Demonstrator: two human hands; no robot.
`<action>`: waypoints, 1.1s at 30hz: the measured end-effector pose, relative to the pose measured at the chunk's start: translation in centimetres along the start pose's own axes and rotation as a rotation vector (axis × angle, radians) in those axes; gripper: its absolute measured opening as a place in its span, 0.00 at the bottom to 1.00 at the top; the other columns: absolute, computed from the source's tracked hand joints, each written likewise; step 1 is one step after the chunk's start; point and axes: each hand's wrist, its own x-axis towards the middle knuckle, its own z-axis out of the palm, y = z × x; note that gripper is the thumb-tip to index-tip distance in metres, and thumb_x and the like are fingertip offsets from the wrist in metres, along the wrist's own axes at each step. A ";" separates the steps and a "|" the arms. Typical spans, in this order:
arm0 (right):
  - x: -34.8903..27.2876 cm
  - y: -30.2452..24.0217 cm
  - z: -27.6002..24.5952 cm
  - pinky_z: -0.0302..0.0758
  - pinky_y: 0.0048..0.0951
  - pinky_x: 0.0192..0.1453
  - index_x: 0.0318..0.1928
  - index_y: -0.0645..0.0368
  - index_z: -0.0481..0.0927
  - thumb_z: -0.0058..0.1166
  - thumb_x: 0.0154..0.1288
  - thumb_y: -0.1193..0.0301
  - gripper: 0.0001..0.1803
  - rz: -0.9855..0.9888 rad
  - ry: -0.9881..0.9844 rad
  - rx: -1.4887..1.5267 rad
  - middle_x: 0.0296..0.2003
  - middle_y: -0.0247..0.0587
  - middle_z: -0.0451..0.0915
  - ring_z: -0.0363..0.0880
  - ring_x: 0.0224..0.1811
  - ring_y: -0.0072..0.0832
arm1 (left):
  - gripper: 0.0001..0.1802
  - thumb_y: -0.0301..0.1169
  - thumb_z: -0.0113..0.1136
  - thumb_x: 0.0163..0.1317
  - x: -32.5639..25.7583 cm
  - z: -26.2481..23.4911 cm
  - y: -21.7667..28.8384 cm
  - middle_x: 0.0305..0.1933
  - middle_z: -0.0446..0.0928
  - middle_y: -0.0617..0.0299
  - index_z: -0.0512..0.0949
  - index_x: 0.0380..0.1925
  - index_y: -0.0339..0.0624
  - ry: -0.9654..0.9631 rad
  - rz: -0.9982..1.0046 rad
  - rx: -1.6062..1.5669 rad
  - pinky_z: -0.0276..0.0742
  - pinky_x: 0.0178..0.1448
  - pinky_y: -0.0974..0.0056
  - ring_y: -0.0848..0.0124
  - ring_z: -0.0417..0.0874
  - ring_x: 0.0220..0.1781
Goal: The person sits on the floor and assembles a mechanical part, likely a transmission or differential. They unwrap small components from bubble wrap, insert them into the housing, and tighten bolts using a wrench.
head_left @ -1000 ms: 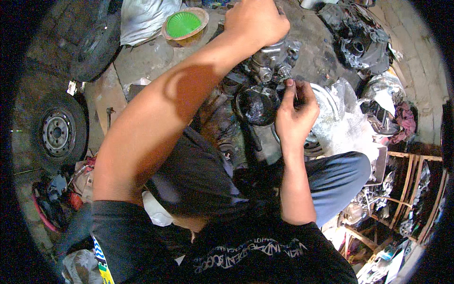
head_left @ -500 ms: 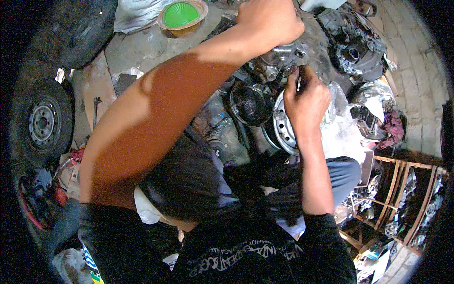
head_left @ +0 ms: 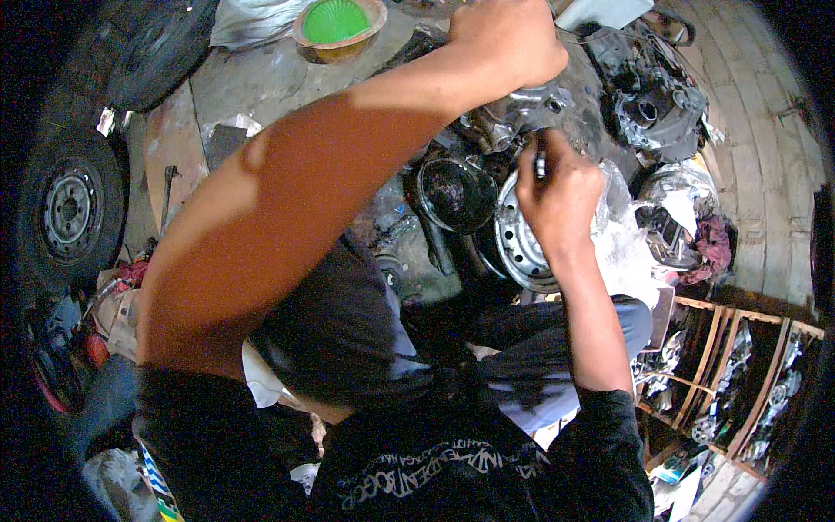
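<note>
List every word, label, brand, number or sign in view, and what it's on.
Black shirt: pale curved lettering across the chest, partly legible; I won't copy it out.
Left sleeve trim: coloured print, too small to read.
Shiny piece in the right hand: too blurred to read.
Metal part near the left hand: nothing readable.
Silver wheel: nothing readable.

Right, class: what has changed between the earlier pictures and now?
The right hand has moved rightward, uncovering the left side of the silver wheel; the left hand has shifted right too. The view has shifted slightly. The right hand still pinches a small shiny piece; the green bowl and leftmost tyre stay put.
</note>
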 end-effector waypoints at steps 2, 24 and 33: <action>-0.2 -0.4 -0.1 0.76 0.45 0.31 0.33 0.62 0.80 0.60 0.63 0.74 0.05 -0.072 -0.045 -0.006 0.22 0.57 0.79 0.82 0.25 0.53 | 0.16 0.33 0.59 0.56 -0.1 -0.1 -0.2 0.39 0.83 0.30 0.85 0.32 0.28 0.012 -0.029 0.006 0.82 0.52 0.42 0.37 0.86 0.45; 0.0 1.4 -8.2 0.75 0.53 0.39 0.45 0.61 0.75 0.57 0.67 0.75 0.08 -0.112 -0.104 -0.057 0.31 0.59 0.81 0.82 0.36 0.59 | 0.22 0.44 0.59 0.61 0.5 1.2 -1.3 0.42 0.84 0.35 0.87 0.40 0.35 0.062 0.043 0.075 0.81 0.56 0.42 0.39 0.86 0.49; 1.6 3.3 -11.8 0.79 0.42 0.40 0.48 0.63 0.78 0.60 0.66 0.76 0.11 -0.164 0.135 0.116 0.35 0.54 0.86 0.86 0.36 0.50 | 0.21 0.43 0.59 0.58 0.6 1.6 -0.8 0.42 0.84 0.34 0.86 0.39 0.34 0.094 0.008 0.080 0.83 0.54 0.41 0.39 0.87 0.46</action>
